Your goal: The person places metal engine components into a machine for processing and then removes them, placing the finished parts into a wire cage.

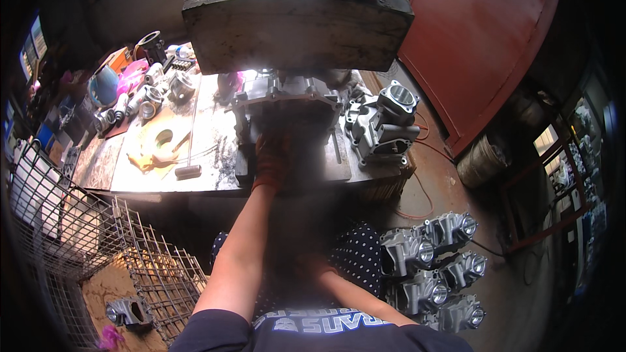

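My left hand, in a reddish-brown glove, reaches forward to the dark hollow of a grey cast metal housing on the bench. Its fingers are lost in shadow, so their grip is unclear. My right hand is low over my lap, blurred and dark, with its fingers hidden. Another cast housing with a round flanged opening stands to the right on the bench. Left of my left hand lies a hammer, its thin handle pointing away.
A big box-shaped block overhangs the bench. Several castings stand on the floor at right. A wire cage with one casting inside is at lower left. Metal parts crowd the bench's left. An orange hose crosses the floor.
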